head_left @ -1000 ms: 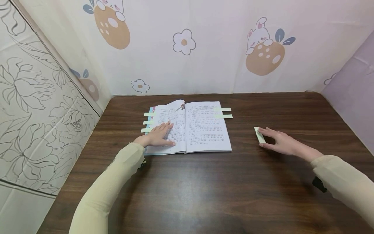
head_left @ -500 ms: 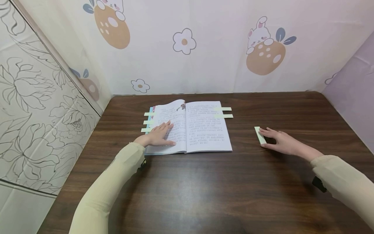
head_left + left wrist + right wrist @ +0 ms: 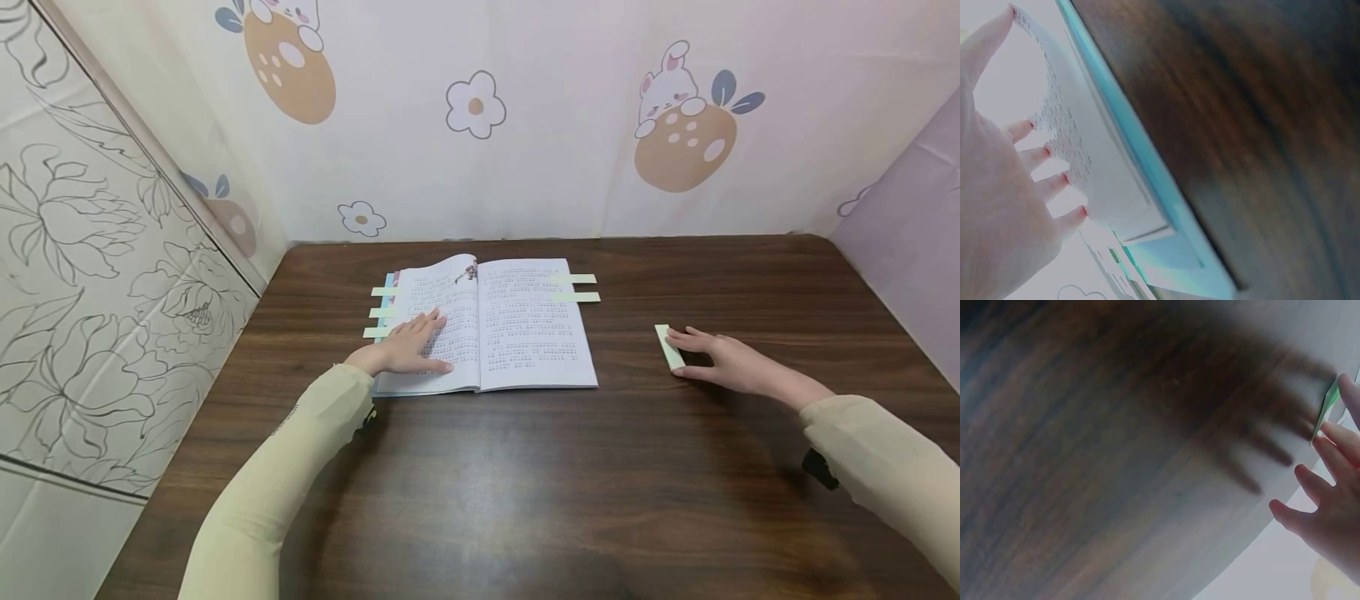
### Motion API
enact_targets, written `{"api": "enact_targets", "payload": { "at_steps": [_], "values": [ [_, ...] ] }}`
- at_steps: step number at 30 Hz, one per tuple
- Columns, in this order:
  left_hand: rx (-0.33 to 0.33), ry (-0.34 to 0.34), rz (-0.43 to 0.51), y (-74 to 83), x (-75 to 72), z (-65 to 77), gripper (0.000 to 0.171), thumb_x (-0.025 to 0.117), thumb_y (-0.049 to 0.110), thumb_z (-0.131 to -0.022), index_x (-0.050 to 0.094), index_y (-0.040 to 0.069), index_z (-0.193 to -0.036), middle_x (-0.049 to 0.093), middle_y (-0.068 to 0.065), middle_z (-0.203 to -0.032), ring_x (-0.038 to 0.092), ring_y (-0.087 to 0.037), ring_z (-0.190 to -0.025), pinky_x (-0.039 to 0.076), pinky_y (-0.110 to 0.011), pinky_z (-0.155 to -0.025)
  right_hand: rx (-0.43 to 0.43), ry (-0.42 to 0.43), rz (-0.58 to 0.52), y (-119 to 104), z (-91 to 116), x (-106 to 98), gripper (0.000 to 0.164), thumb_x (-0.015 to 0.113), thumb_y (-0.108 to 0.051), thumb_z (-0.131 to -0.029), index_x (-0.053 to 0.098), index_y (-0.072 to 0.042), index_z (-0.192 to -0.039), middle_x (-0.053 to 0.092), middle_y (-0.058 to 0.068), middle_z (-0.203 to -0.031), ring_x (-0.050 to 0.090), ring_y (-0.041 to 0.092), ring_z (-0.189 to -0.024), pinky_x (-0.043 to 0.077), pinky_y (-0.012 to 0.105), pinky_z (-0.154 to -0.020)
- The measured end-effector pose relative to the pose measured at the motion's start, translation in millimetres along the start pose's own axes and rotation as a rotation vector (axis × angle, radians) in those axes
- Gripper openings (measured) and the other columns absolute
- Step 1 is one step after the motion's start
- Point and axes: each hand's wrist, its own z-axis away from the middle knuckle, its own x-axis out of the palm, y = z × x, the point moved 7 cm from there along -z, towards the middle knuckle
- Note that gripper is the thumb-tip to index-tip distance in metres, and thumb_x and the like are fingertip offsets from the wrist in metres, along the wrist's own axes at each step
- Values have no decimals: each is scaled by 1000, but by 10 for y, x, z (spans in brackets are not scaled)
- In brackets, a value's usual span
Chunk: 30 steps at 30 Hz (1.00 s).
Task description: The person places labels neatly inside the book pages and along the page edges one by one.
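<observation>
An open book [image 3: 536, 333] lies on the dark wooden table, its printed pages facing up. My left hand [image 3: 408, 343] rests flat on the left page with fingers spread; in the left wrist view the same hand [image 3: 1013, 194] shows spread fingers over the print. To the right of the book, a narrow pale green pad of sticky notes [image 3: 667, 348] lies on the table. My right hand [image 3: 723, 362] holds this pad between thumb and index finger, one at each end. In the right wrist view, the pad [image 3: 1329, 403] sits between their tips, while the other fingers stretch out.
Pale green strips [image 3: 576, 297] stick out from the book's right edge, and several more [image 3: 378, 313] from its left edge. A patterned wall covering [image 3: 525, 167] stands behind the table [image 3: 480, 483], with a flower-printed panel [image 3: 82, 275] at the left.
The view shifts slightly. My left hand stays on the left page, and my right hand keeps to the sticky-note pad with hardly any movement.
</observation>
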Motion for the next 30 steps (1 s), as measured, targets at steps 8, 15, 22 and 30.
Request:
{"api": "enact_targets", "payload": {
  "at_steps": [8, 15, 22, 30],
  "values": [
    [1, 0, 2, 0, 7, -5, 90, 52, 56, -79, 9, 10, -143, -2, -9, -149, -1, -28, -135, 7, -49, -105, 2, -31, -18, 1, -6, -17, 61, 61, -27, -83, 39, 5, -130, 30, 24, -137, 24, 45, -124, 31, 55, -90],
    [1, 2, -6, -11, 18, -22, 90, 51, 57, -80, 9, 10, -143, -3, -9, -149, -1, -28, -135, 6, -48, -106, -23, -53, -21, -24, -12, -39, 59, 59, -28, -84, 41, 6, -128, 31, 27, -135, 27, 47, -121, 29, 57, -89],
    [4, 1, -10, -24, 31, -32, 89, 52, 56, -80, 9, 9, -143, -2, -9, -149, -1, -28, -135, 7, -48, -105, -32, -58, -39, -39, -14, -50, 51, 56, -20, -87, 41, 7, -128, 31, 27, -135, 26, 47, -122, 29, 57, -90],
    [3, 5, -8, -23, 26, -26, 89, 52, 56, -80, 9, 9, -143, -2, -9, -149, -1, -28, -135, 7, -48, -105, -18, 30, -1, -60, -36, -106, 35, 49, -14, -91, 52, 6, -119, 43, 24, -128, 34, 44, -118, 37, 49, -84]
  ]
}}
